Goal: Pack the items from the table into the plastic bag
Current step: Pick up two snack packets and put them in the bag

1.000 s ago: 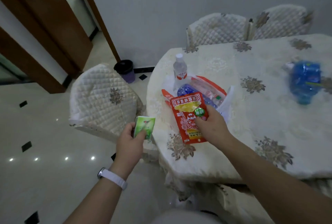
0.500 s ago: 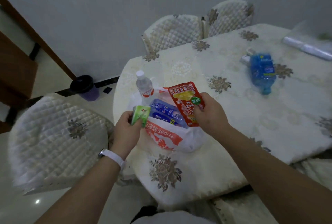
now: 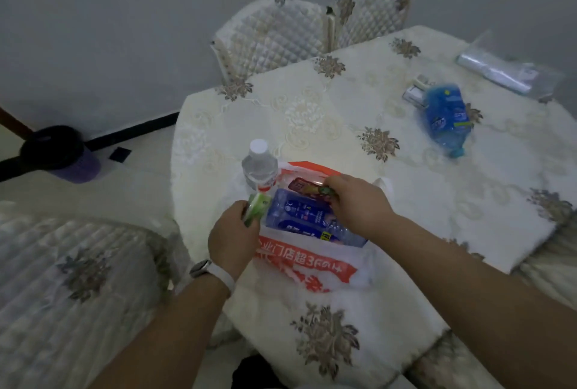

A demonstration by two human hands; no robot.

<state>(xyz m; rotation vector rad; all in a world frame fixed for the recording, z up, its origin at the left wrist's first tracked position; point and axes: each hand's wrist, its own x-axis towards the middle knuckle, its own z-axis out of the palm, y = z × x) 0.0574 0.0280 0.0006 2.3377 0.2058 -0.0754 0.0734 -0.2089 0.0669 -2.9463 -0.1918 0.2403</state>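
A white plastic bag (image 3: 312, 267) with red print lies open on the table's near left part. A blue pack (image 3: 299, 217) sits inside it. My right hand (image 3: 356, 204) holds the red snack pouch (image 3: 304, 185) down in the bag's mouth, most of the pouch hidden. My left hand (image 3: 232, 237) grips a small green packet (image 3: 257, 207) at the bag's left rim. A clear water bottle (image 3: 259, 167) with a white cap stands just behind the bag.
A blue pack (image 3: 445, 117) and a small white box (image 3: 415, 93) lie far right on the table (image 3: 312, 101), with a roll of clear bags (image 3: 496, 71) beyond. Quilted chairs stand behind the table (image 3: 274, 35) and at my left (image 3: 78, 279). A dark bin (image 3: 59, 154) is on the floor.
My right hand has lowered the red pouch from above the bag into its mouth. My left hand with the green packet has come closer to the bag's rim. The camera view shifted left.
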